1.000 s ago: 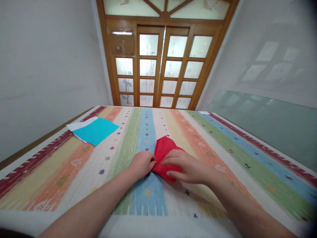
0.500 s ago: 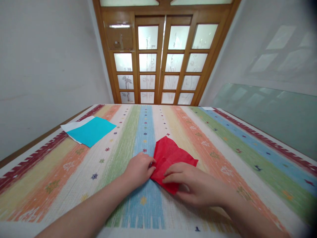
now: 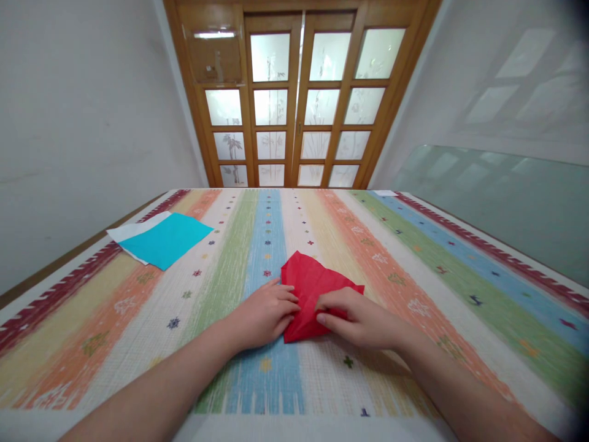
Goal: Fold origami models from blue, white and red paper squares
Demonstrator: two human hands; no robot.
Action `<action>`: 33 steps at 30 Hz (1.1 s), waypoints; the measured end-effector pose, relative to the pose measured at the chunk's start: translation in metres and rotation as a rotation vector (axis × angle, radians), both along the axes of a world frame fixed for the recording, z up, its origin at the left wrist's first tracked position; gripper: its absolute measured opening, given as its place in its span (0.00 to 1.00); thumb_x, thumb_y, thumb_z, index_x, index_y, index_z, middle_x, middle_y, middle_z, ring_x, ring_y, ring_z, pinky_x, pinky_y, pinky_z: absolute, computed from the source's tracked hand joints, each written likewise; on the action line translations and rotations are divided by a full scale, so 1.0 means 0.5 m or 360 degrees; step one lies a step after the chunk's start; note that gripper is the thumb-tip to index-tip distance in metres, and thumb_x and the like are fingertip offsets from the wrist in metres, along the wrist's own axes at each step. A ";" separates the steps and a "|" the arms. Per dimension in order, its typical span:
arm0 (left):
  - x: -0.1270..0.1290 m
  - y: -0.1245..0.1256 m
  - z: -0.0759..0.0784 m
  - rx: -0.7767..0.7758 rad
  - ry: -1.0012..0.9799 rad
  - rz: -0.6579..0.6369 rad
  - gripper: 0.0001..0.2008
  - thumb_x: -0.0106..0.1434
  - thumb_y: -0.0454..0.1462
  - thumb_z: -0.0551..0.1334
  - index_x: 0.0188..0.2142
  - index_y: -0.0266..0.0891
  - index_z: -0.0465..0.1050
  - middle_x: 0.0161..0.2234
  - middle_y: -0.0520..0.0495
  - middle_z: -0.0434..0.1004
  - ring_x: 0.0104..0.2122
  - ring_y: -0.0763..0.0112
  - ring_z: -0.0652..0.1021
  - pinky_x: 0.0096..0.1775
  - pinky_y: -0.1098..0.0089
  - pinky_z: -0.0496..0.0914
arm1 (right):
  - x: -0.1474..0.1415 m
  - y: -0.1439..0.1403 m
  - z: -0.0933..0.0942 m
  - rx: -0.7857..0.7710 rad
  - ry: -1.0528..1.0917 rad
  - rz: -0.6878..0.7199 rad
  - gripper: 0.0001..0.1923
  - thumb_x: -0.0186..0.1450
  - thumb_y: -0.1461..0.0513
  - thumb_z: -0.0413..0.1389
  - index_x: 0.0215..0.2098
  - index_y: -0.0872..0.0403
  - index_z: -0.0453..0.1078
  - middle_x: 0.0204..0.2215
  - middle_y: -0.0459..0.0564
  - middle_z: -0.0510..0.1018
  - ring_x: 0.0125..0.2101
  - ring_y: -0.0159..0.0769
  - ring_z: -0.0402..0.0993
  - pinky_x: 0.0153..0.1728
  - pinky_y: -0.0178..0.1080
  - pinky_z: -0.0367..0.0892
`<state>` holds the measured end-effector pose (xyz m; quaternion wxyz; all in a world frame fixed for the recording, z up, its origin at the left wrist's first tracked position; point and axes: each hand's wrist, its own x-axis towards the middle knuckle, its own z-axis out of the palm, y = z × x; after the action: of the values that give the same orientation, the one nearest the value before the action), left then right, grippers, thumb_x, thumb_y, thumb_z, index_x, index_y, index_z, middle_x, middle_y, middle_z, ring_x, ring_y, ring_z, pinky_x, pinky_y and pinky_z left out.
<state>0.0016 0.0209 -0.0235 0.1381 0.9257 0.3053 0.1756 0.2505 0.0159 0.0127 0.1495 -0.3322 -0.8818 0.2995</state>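
A folded sheet of red paper (image 3: 313, 279) lies on the striped tablecloth in front of me, with creases across its face. My left hand (image 3: 264, 313) is at its left edge, fingers bent together over the paper and thumb close beside them. From the right, my right hand (image 3: 361, 316) has its index finger and thumb closed at the paper's lower right part. Its other fingers are curled under and partly hidden. The near right edge of the paper is covered by that hand.
The table wears a striped cloth (image 3: 234, 264) with small printed motifs. On the far left lies a stack of blue paper (image 3: 168, 239) with white paper (image 3: 133, 229) under it. A small white item (image 3: 385, 193) sits at the far edge. Wooden glazed doors (image 3: 297, 110) stand beyond.
The lower flap of the red paper is now folded up, so its near edge sits higher. My right hand has shifted up and closed its fingertips; my left fingers reach further onto the paper.
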 end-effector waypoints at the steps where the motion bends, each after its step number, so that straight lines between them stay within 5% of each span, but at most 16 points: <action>1: 0.001 -0.001 0.002 -0.0014 0.0000 -0.0029 0.12 0.67 0.32 0.60 0.47 0.41 0.79 0.50 0.45 0.80 0.53 0.61 0.76 0.64 0.53 0.59 | -0.001 0.004 -0.005 0.0001 0.0008 -0.0050 0.11 0.71 0.63 0.52 0.34 0.54 0.75 0.31 0.47 0.80 0.31 0.33 0.73 0.34 0.35 0.64; 12: 0.007 -0.005 0.011 -0.0066 0.0002 0.0002 0.13 0.69 0.33 0.58 0.49 0.43 0.76 0.45 0.46 0.81 0.46 0.62 0.78 0.53 0.59 0.66 | -0.011 0.036 -0.078 0.0449 -0.0189 -0.0413 0.07 0.68 0.61 0.57 0.32 0.53 0.74 0.30 0.49 0.77 0.34 0.38 0.71 0.37 0.38 0.62; 25: 0.003 -0.022 0.013 0.0052 0.0120 -0.0009 0.23 0.60 0.47 0.70 0.53 0.45 0.76 0.53 0.41 0.75 0.54 0.52 0.73 0.61 0.48 0.58 | -0.008 0.036 -0.078 0.0458 -0.0221 -0.0457 0.04 0.66 0.62 0.60 0.33 0.53 0.75 0.32 0.50 0.78 0.34 0.37 0.72 0.35 0.37 0.62; 33: -0.002 -0.024 0.033 0.0122 0.0206 -0.0027 0.17 0.62 0.35 0.63 0.51 0.46 0.77 0.56 0.43 0.75 0.57 0.53 0.71 0.63 0.47 0.56 | 0.002 0.034 -0.058 0.0531 -0.0252 -0.0460 0.05 0.66 0.61 0.60 0.32 0.53 0.75 0.31 0.49 0.79 0.33 0.38 0.72 0.35 0.38 0.62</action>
<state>0.0007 0.0090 -0.0070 0.0840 0.9422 0.2989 0.1257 0.2516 0.0327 -0.0161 0.1739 -0.4482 -0.8714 0.0980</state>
